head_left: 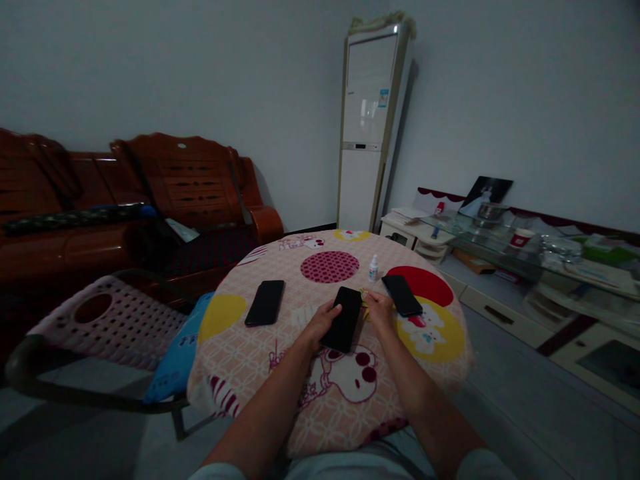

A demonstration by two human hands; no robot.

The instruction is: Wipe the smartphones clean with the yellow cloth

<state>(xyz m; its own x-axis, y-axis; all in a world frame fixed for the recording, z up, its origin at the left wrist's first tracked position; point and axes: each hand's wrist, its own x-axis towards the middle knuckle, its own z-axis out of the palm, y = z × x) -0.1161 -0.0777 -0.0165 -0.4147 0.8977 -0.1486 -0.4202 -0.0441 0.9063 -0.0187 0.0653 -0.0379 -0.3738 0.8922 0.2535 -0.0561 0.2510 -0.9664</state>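
Observation:
My left hand (321, 323) grips a black smartphone (344, 327) by its left edge, the thumb lying on the dark screen. The phone is tilted just over the round table. At its upper right corner, my right hand (378, 308) is closed in a pinch on a small yellowish cloth (366, 312), mostly hidden by the fingers. A second black phone (266, 303) lies flat to the left. To the right of my right hand rests a third dark phone (402, 295). Behind the hands stands a small white bottle (373, 268) with a pale cap.
A patterned cloth (235, 360) covers the round table. At left are a woven chair (115, 320) with a blue cushion (183, 347) and wooden sofas (185, 180). A tall white air conditioner (367, 127) stands behind, and a low cabinet (493, 310) with a glass top runs along the right.

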